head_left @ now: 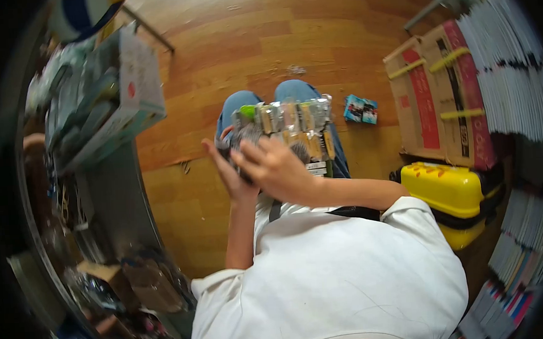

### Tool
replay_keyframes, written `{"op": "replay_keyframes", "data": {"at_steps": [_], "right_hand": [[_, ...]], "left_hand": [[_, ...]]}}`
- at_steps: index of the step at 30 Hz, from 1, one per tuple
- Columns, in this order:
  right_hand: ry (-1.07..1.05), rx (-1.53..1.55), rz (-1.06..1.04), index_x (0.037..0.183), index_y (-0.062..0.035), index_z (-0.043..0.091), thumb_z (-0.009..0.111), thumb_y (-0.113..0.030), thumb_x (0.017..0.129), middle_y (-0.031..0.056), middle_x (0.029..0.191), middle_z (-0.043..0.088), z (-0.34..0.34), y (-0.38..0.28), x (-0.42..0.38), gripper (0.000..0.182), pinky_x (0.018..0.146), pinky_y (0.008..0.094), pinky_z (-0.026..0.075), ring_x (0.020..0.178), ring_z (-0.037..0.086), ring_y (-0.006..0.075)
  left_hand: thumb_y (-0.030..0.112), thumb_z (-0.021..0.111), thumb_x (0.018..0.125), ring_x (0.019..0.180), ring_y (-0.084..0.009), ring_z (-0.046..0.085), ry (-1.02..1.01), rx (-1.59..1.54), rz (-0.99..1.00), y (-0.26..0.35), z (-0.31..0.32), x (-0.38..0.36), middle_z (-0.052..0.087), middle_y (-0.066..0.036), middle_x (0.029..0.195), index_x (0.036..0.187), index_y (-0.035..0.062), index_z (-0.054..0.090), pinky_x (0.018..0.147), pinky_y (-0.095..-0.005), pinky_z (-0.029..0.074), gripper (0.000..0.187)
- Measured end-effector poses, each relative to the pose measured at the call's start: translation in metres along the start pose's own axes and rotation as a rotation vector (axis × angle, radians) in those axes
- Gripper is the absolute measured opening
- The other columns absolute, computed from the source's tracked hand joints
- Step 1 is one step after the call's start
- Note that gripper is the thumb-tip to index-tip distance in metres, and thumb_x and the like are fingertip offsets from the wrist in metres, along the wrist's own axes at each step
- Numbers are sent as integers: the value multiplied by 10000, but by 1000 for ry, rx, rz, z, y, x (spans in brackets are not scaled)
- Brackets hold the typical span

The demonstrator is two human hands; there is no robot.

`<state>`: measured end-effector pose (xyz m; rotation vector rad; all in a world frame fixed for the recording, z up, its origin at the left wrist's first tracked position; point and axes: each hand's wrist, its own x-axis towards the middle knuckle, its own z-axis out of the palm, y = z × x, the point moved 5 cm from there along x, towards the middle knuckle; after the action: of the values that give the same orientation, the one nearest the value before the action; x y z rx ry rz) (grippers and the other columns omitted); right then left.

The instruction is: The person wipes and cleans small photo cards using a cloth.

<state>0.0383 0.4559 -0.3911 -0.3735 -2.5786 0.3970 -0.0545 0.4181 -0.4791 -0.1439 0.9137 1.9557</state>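
My left hand (pixel 234 179) is curled round a dark grey item (pixel 225 148) at the left of my lap; blur hides its exact kind. My right hand (pixel 277 169) reaches across with bent fingers pressed against the same item. Just beyond the hands, on my thighs, lie rows of small clear-wrapped packets (pixel 290 118) with tan and silvery contents. A bright green piece (pixel 247 111) sits at their left end. Grey fuzzy material (pixel 250 134) shows behind my fingers, and another dark fuzzy bit (pixel 300 151) lies right of my right hand.
Blue packs (pixel 360 109) lie on the wooden floor (pixel 228 43) right of my knees. Further right stand a cardboard box (pixel 433 99), a yellow case (pixel 444 188) and stacked papers (pixel 506 71). A filled white box (pixel 138 84) and a cluttered shelf (pixel 116 196) flank my left.
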Motion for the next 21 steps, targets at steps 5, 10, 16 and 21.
{"op": "replay_keyframes", "data": {"at_steps": [5, 10, 16, 21], "right_hand": [[-371, 241, -61, 948, -41, 582, 681, -272, 772, 85, 935, 559, -10, 5, -57, 306, 678, 340, 423, 766, 556, 221], [-275, 222, 100, 1099, -39, 574, 700, -478, 770, 13, 759, 561, -62, 37, -70, 562, 683, 331, 417, 739, 583, 163], [-107, -114, 153, 950, -62, 673, 722, -223, 731, 12, 675, 527, -86, 48, -90, 277, 676, 317, 404, 670, 542, 157], [238, 133, 497, 910, -67, 695, 677, -82, 782, 23, 720, 638, -141, 96, -115, 131, 643, 311, 431, 625, 575, 150]], "left_hand": [[617, 366, 950, 753, -169, 584, -23, 111, -39, -8, -26, -2, 587, -74, 828, 1141, 75, 492, 690, -342, 519, 588], [604, 377, 956, 723, -132, 570, -77, 370, 14, -27, 33, -20, 590, -76, 827, 1159, 73, 466, 639, -259, 495, 575], [600, 418, 944, 737, -131, 581, -240, 389, -178, -86, 77, -26, 610, -99, 889, 1174, 58, 450, 653, -247, 500, 590], [638, 381, 931, 796, -179, 623, -313, 405, -269, -89, 77, -28, 635, -181, 1072, 1201, 87, 455, 724, -302, 542, 619]]}}
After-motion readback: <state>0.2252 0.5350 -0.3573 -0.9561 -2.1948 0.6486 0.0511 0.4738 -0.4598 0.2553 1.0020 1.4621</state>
